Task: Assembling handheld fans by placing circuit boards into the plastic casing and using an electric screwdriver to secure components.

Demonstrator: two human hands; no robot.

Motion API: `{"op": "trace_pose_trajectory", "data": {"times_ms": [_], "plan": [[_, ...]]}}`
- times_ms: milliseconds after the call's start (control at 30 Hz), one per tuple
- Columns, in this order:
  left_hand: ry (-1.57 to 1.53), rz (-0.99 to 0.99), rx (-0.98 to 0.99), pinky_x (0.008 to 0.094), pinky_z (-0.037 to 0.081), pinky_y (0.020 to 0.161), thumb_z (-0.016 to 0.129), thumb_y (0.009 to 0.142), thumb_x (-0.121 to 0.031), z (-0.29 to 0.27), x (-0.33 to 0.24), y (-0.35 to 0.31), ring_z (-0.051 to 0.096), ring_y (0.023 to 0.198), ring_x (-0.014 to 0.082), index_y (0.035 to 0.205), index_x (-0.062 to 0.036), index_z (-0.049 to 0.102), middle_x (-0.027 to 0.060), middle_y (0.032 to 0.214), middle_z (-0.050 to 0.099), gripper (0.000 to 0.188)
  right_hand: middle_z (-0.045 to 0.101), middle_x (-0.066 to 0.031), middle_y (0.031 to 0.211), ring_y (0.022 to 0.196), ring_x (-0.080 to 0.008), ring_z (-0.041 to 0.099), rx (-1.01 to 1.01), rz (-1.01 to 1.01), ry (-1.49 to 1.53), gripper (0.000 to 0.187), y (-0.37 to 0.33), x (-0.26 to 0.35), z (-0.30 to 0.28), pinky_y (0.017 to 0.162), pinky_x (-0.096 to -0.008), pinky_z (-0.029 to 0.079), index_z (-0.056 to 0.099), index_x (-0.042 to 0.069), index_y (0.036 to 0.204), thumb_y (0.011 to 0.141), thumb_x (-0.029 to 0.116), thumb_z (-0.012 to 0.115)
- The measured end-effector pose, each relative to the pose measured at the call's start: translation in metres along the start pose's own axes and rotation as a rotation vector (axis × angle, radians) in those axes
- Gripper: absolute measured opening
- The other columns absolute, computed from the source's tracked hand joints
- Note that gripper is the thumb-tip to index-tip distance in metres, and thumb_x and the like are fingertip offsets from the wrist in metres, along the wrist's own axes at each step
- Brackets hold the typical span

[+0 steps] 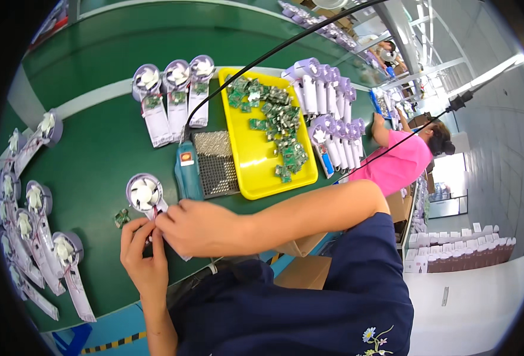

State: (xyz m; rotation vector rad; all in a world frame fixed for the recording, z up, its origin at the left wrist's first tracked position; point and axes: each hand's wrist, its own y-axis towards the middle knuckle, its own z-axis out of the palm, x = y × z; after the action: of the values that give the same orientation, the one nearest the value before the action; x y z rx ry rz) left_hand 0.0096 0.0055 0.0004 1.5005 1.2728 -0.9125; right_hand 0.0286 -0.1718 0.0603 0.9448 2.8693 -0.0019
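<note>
Both of my hands meet over a small lilac handheld fan half (pixel 145 194) with a white impeller, lying on the green mat near the front edge. My left hand (pixel 140 252) grips its handle from below. My right hand (pixel 195 228) covers the handle from the right, fingers pinched at red wires by the fan's neck. A small green circuit board (pixel 121 218) lies just left of the hands.
A yellow tray (pixel 247 160) holds several green circuit boards. A teal electric screwdriver (pixel 188 172) lies beside a tray of screws (pixel 214 163). Lilac fan halves lie at far left (pixel 33 237), at the back (pixel 173 95) and right of the tray (pixel 327 113). A person in pink (pixel 401 160) works further along.
</note>
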Motion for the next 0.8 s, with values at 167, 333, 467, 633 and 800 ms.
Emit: {"op": "trace_pose_trajectory", "data": {"times_ms": [167, 333, 467, 633, 800], "plan": [[-0.04, -0.009, 0.007, 0.0313, 0.056, 0.075, 0.071, 0.088, 0.006, 0.003, -0.005, 0.003, 0.068, 0.087, 0.0248, 0.101, 0.0025, 0.073, 0.0129, 0.102, 0.067, 0.014, 0.056, -0.007, 0.096, 0.084, -0.0213, 0.061, 0.012, -0.081, 0.085, 0.019, -0.004, -0.019, -0.004, 0.067, -0.0329, 0.053, 0.066, 0.002, 0.09, 0.08, 0.018, 0.064], [-0.049, 0.041, -0.019, 0.0316, 0.056, 0.069, 0.073, 0.086, 0.004, 0.007, -0.005, 0.01, 0.069, 0.08, 0.0237, 0.101, 0.0003, 0.074, 0.0112, 0.098, 0.067, 0.016, 0.057, -0.0092, 0.101, 0.089, -0.027, 0.066, 0.18, 0.004, 0.384, 0.017, 0.002, -0.049, -0.022, 0.068, -0.0374, 0.057, 0.06, 0.004, 0.102, 0.085, 0.004, 0.061], [-0.041, 0.018, -0.048, 0.0321, 0.055, 0.066, 0.074, 0.086, 0.002, 0.011, -0.002, 0.004, 0.069, 0.075, 0.0232, 0.1, -0.0019, 0.074, 0.0088, 0.095, 0.067, 0.014, 0.058, -0.0078, 0.104, 0.089, -0.0279, 0.066, 0.214, 0.022, 0.369, 0.022, 0.001, -0.049, -0.019, 0.069, -0.0382, 0.056, 0.062, 0.007, 0.108, 0.087, 0.003, 0.062], [-0.057, -0.002, -0.046, 0.0323, 0.054, 0.064, 0.073, 0.088, 0.0, 0.008, 0.0, 0.002, 0.068, 0.072, 0.0229, 0.1, -0.0028, 0.075, 0.0084, 0.094, 0.067, 0.013, 0.074, -0.0111, 0.108, 0.085, -0.0203, 0.074, -0.086, 0.283, 0.807, 0.02, -0.007, -0.047, -0.024, 0.071, -0.0288, 0.058, 0.068, 0.002, 0.106, 0.088, -0.004, 0.074], [-0.051, 0.014, -0.038, 0.0315, 0.055, 0.063, 0.073, 0.087, 0.001, 0.006, 0.0, 0.003, 0.069, 0.071, 0.0212, 0.101, -0.0022, 0.075, 0.008, 0.095, 0.068, 0.014, 0.074, -0.0135, 0.104, 0.073, -0.0115, 0.068, -0.178, 0.574, 1.279, 0.015, -0.032, -0.021, -0.005, 0.063, -0.0232, 0.054, 0.071, -0.008, 0.107, 0.092, -0.006, 0.072]]}}
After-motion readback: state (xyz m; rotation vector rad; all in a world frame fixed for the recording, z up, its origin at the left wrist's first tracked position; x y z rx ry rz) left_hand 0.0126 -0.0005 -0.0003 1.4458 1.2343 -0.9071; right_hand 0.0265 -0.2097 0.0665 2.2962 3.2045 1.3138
